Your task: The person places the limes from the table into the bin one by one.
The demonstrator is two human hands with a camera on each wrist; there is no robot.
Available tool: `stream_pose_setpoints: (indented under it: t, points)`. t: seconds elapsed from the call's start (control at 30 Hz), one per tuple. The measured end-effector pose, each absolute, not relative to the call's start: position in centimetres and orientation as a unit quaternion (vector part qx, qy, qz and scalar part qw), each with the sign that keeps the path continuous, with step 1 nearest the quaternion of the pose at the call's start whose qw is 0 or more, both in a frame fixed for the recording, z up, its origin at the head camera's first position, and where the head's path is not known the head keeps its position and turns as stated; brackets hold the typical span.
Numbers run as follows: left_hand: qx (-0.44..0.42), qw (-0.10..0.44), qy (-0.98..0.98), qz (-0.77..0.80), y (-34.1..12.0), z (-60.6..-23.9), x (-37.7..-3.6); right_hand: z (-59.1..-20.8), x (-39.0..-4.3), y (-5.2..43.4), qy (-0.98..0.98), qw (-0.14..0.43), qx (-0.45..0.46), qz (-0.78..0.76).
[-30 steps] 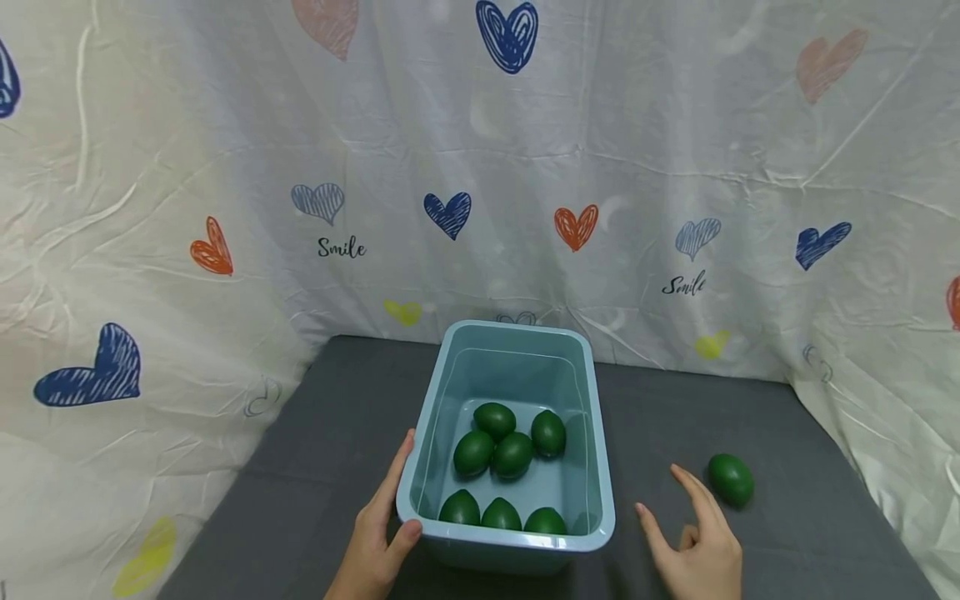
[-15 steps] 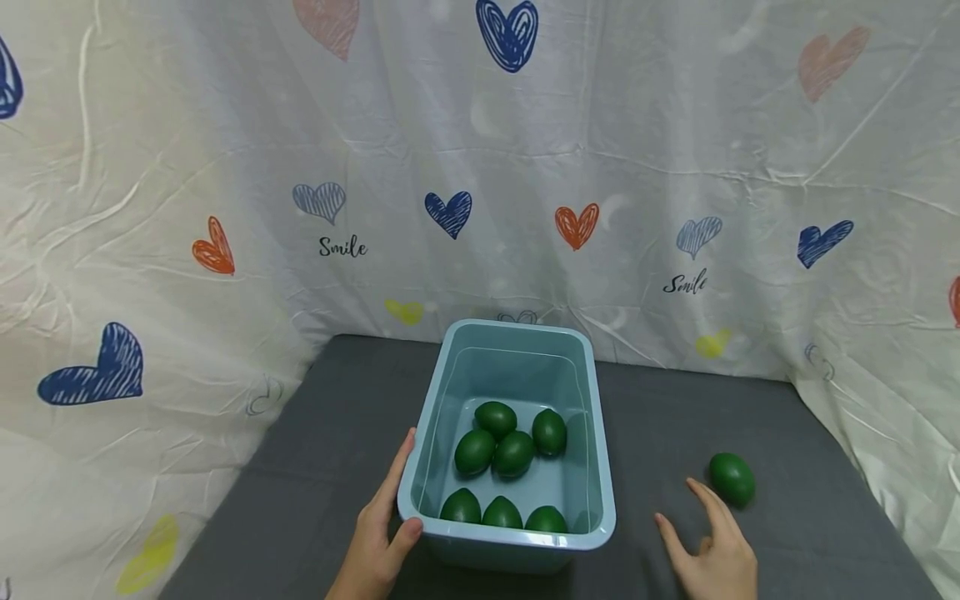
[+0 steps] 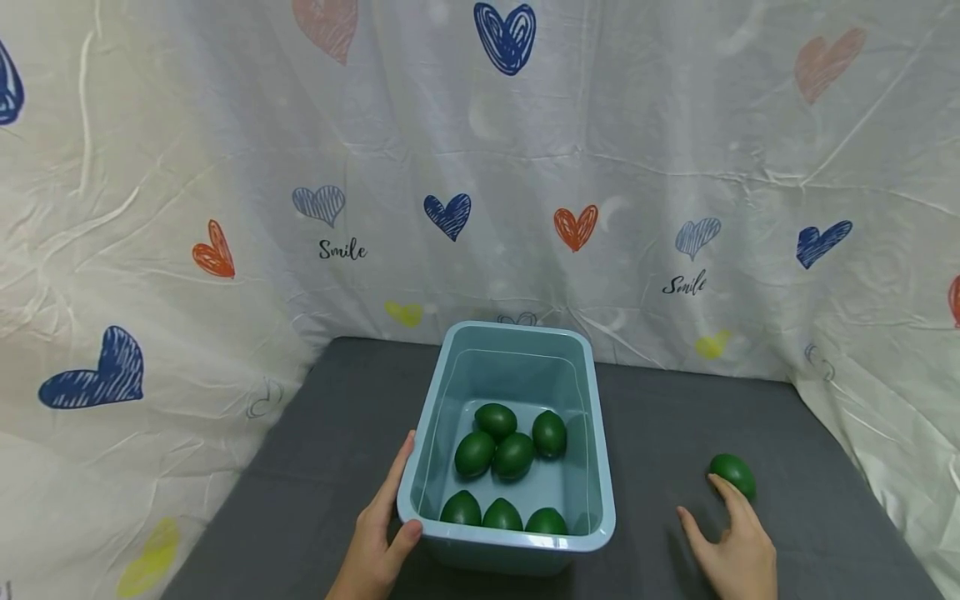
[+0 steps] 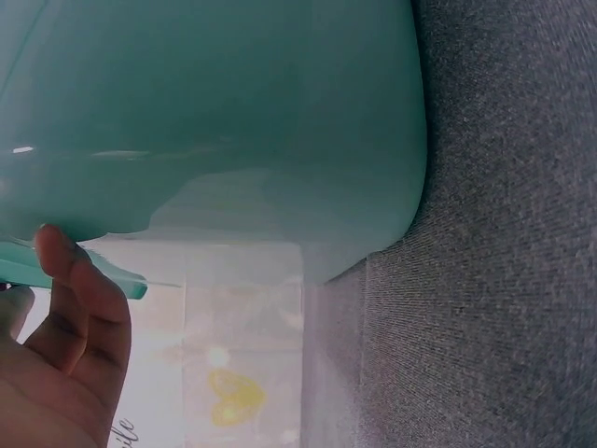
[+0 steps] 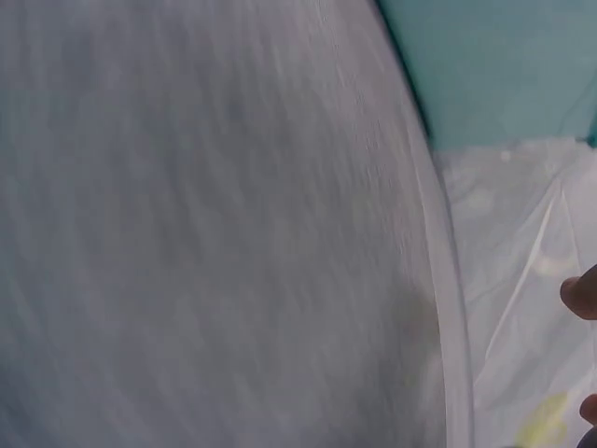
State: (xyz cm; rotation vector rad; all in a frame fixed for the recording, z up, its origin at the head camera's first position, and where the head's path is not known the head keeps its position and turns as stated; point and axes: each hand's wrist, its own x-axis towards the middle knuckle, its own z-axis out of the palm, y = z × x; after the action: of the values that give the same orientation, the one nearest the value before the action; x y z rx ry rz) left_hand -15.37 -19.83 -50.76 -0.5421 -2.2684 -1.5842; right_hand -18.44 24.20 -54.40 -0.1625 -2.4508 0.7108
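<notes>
Seven limes binned, one left on the tabletop

The left hand (image 3: pixel 378 533) grips the near-left corner of the bin (image 3: pixel 592 467), thumb over the rim; seven limes (image 3: pixel 513 455) lie inside. The right hand (image 3: pixel 731 546), fingers relaxed and apart, touches the last lime (image 3: pixel 733 473) on the tabletop (image 3: pixel 337 450), not yet clasping it.

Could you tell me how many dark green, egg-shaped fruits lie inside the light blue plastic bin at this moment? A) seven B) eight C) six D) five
A: the head view shows seven dark green egg-shaped fruits inside the light blue plastic bin, four clustered mid-floor and three along the near wall; an eighth fruit lies outside on the grey cloth by the right hand.
</notes>
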Motion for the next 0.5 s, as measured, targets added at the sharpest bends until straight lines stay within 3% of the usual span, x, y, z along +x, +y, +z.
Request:
stream_pose_setpoints:
  t: [0.23, 0.5]
  points:
    - [-0.195, 0.165, -0.79, -0.557, -19.9, -50.8, -15.4, -54.0, -19.7, 27.1, -0.912, 0.306, -0.062, 0.267]
    - [-0.199, 0.167, -0.788, -0.558, -19.9, -50.8, -15.4, -53.6, -20.6, 29.6, -0.933, 0.246, -0.09, 0.246]
